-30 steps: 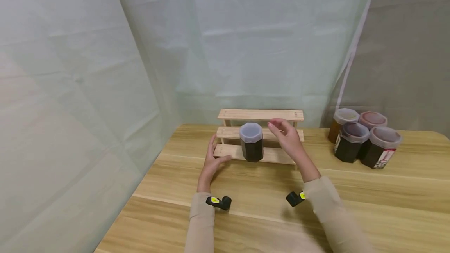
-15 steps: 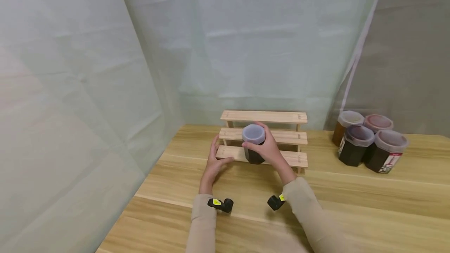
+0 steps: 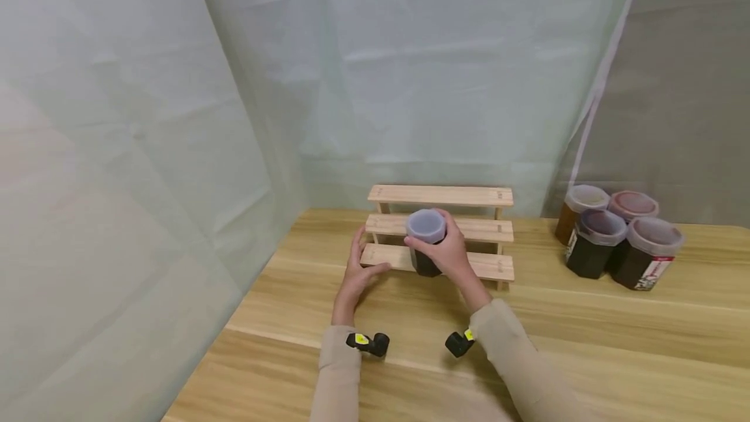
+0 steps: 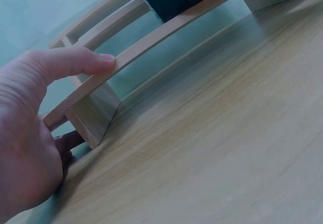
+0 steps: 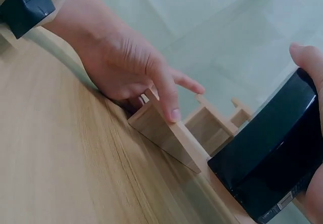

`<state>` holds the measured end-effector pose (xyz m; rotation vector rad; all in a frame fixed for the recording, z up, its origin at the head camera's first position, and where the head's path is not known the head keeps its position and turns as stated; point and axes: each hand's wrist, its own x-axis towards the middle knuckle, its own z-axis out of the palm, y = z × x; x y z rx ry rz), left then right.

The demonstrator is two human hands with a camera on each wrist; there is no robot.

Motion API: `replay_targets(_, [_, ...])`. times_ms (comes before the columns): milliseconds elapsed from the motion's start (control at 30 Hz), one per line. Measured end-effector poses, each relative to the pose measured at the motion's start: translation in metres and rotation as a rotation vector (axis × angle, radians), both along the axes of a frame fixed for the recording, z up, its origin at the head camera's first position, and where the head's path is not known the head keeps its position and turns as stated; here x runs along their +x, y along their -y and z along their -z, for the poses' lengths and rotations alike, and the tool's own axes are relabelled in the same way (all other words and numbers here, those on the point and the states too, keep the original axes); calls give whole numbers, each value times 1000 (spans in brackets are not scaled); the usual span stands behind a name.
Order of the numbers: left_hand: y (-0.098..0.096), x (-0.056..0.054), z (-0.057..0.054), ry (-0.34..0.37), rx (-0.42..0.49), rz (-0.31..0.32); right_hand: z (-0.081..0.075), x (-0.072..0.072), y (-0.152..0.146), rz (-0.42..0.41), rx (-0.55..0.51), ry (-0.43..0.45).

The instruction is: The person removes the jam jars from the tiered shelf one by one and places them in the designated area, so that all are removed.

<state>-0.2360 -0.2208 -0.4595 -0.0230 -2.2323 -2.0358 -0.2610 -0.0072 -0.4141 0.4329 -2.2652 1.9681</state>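
A three-tier wooden step rack (image 3: pixel 441 196) stands on the wooden table. My left hand (image 3: pixel 354 279) grips its left end; the thumb (image 4: pixel 83 62) lies on the front edge of the lowest step, and other fingers go round the end, partly hidden. Upright on the lowest step, near the middle, is a dark octagonal jar (image 3: pixel 426 226) with a translucent lid. My right hand (image 3: pixel 448 254) holds the jar near its top, thumb in front and fingers round the far right side. In the right wrist view the dark jar body (image 5: pixel 272 148) rests at the step board.
Farther right on the table (image 3: pixel 586 331), several similar lidded jars stand close together: an amber one (image 3: pixel 565 220), a reddish-lidded one (image 3: pixel 633 204), and dark ones, including one with a red-and-white label (image 3: pixel 647 259). Pale cloth (image 3: pixel 422 83) hangs behind and at the left.
My right hand has come in from the right and closed round the jar, which has shifted very slightly right in the view. My left hand stays on the rack's end.
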Motion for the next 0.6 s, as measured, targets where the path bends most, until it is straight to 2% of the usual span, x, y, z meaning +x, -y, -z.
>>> replay_targets(167, [-3, 13, -18, 21, 15, 21, -3, 2, -1, 23, -33, 5])
replay_targets(267, [-4, 14, -18, 29, 7, 21, -10, 4, -6, 15, -58, 5])
replay_targets(400, [-4, 15, -20, 33, 1, 3, -26, 6, -13, 23, -98, -37])
replay_targets(600, [-1, 12, -17, 23, 7, 1, -48, 7, -32, 80, -178, -90])
